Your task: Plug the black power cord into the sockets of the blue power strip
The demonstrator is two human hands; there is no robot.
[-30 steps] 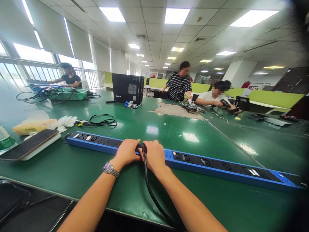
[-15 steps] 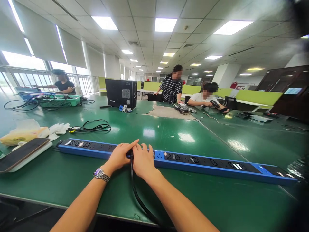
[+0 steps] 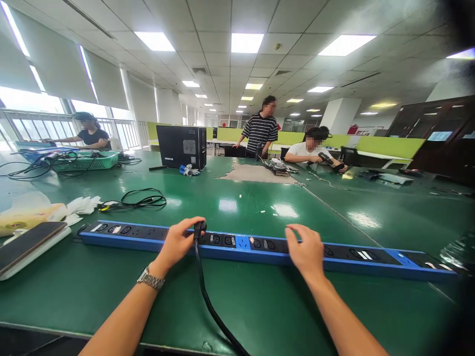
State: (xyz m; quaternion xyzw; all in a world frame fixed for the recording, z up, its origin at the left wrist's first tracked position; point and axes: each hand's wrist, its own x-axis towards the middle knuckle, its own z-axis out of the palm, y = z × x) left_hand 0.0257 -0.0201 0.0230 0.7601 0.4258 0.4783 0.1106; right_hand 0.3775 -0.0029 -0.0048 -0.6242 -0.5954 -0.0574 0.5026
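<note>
A long blue and black power strip [image 3: 242, 253] lies across the green table in front of me. My left hand [image 3: 180, 244], with a metal-banded watch at its wrist, has thumb and forefinger around a black plug [image 3: 199, 228] at the strip's left half. Whether the plug's pins sit fully in a socket cannot be seen. From the plug a thick black cable [image 3: 210, 306] curves down over the table's near edge. Farther right, my right hand [image 3: 307, 249] is above the strip, holding nothing, its fingers loosely bent and apart.
A phone-like slab [image 3: 31, 247] and tissues [image 3: 79, 205] lie at left. Beyond are a coiled cable [image 3: 143, 199], a green basket [image 3: 92, 160], a black computer case [image 3: 181, 147] and blue-white gloves [image 3: 189, 170]. Three people are at the far side.
My right hand has left the plug and moved right along the strip. The left hand stays at the plug. The view has shifted slightly.
</note>
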